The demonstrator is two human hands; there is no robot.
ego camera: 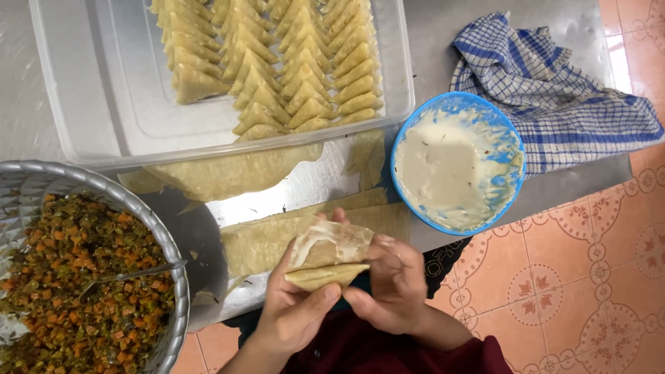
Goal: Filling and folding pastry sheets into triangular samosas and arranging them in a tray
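Note:
Both hands hold one folded pastry triangle (327, 257) just above the table's near edge. White paste is smeared on its upper flap. My left hand (294, 310) cups it from below with the thumb on its lower edge. From the right, my right hand (393, 282) pinches the same piece. Behind it lie flat pastry strips (263, 242) on the metal table (312, 183). A blue bowl (509, 142) of whitish paste stands to the right.
A clear plastic tray (90, 90) at the back holds several rows of folded triangles. A metal bowl (170, 249) of chopped orange-and-green filling with a spoon sits at the left. A blue checked cloth (554, 83) lies at the right. Tiled floor shows below.

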